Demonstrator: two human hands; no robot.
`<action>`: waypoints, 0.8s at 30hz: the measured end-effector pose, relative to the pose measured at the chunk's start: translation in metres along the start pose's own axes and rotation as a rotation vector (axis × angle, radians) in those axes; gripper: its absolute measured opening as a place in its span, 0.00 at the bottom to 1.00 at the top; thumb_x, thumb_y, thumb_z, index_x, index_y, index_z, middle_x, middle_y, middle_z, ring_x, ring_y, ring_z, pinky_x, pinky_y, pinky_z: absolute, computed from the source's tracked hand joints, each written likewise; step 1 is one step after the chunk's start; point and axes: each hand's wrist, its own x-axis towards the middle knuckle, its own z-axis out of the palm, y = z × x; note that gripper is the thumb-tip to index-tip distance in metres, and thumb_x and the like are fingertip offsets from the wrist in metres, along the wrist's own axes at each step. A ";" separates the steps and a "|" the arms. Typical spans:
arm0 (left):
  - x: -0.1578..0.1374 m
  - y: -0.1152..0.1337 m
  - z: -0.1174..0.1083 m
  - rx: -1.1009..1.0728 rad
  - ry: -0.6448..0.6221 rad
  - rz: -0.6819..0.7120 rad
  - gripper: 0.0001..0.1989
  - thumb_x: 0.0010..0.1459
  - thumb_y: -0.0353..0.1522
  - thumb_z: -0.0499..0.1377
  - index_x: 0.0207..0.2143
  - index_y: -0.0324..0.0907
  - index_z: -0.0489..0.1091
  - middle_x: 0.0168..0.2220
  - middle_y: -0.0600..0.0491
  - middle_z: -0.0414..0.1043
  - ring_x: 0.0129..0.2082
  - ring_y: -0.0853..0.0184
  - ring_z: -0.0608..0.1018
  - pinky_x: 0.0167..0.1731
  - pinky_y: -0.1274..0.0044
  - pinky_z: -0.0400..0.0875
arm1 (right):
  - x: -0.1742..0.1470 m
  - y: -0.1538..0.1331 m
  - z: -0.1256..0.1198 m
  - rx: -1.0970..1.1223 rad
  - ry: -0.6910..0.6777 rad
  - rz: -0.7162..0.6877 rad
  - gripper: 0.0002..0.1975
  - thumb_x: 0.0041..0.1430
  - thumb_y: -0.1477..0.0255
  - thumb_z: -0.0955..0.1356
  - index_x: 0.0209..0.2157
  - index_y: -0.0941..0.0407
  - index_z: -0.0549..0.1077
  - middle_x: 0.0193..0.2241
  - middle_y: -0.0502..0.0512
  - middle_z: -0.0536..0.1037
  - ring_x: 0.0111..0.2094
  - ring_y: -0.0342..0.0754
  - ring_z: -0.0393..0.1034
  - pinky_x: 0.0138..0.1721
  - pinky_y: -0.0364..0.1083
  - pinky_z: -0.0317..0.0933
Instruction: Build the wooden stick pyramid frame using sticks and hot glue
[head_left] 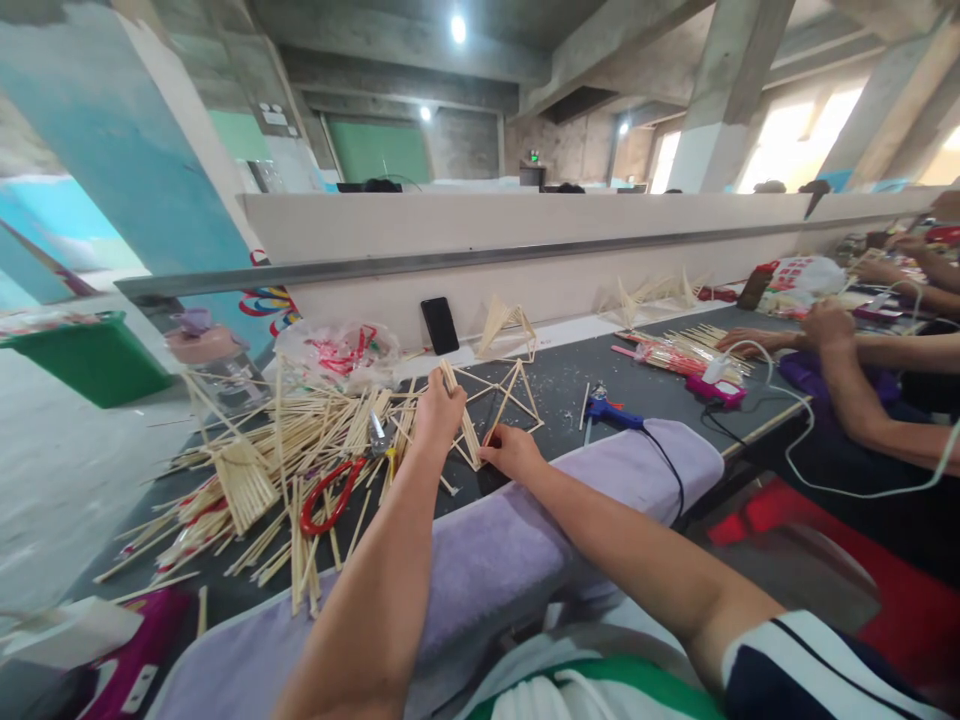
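Note:
A frame of thin wooden sticks (511, 395), joined into triangles, stands on the dark table between my hands. My left hand (441, 408) is closed around sticks at the frame's upper left. Lower down, my right hand (514, 452) pinches a stick near the frame's bottom corner; the fingertips are partly hidden. Left of my left hand lies a big loose pile of sticks (322, 425), with red-handled scissors (330, 497) on it. A blue glue gun (615, 412) rests on the table to the right of the frame.
Behind the frame are a black phone (439, 326), another stick model (506, 328) and a plastic bag (337, 352). A fan-shaped stick piece (241, 480) sits at left. A purple towel (495, 550) covers the front edge. A co-worker's hands (829, 330) are at right.

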 end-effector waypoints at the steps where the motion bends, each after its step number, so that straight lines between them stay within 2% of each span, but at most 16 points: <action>1: 0.000 0.000 0.000 0.003 0.004 0.004 0.20 0.55 0.34 0.51 0.51 0.42 0.58 0.37 0.46 0.73 0.30 0.61 0.76 0.28 0.75 0.66 | 0.000 0.000 0.000 -0.002 0.002 -0.001 0.09 0.49 0.62 0.69 0.30 0.52 0.73 0.29 0.48 0.77 0.31 0.45 0.70 0.30 0.41 0.55; 13: 0.000 0.001 0.002 0.061 0.056 0.017 0.20 0.55 0.33 0.51 0.51 0.41 0.59 0.38 0.45 0.74 0.37 0.58 0.76 0.33 0.74 0.65 | -0.002 -0.002 -0.003 -0.030 -0.011 -0.018 0.09 0.50 0.62 0.68 0.32 0.52 0.73 0.31 0.47 0.78 0.33 0.44 0.70 0.31 0.40 0.55; 20: -0.001 -0.004 0.009 0.039 0.124 0.060 0.24 0.55 0.36 0.52 0.54 0.39 0.57 0.38 0.44 0.74 0.35 0.58 0.77 0.33 0.73 0.65 | -0.002 -0.003 -0.003 -0.066 -0.010 -0.025 0.10 0.50 0.62 0.68 0.32 0.53 0.73 0.31 0.47 0.78 0.32 0.44 0.70 0.29 0.40 0.55; 24: -0.007 0.002 0.003 -0.027 0.191 0.078 0.23 0.56 0.36 0.51 0.54 0.39 0.57 0.33 0.47 0.75 0.33 0.60 0.77 0.32 0.74 0.64 | -0.006 -0.008 -0.006 -0.104 0.028 -0.042 0.09 0.51 0.62 0.68 0.32 0.53 0.73 0.30 0.48 0.78 0.32 0.44 0.70 0.32 0.41 0.55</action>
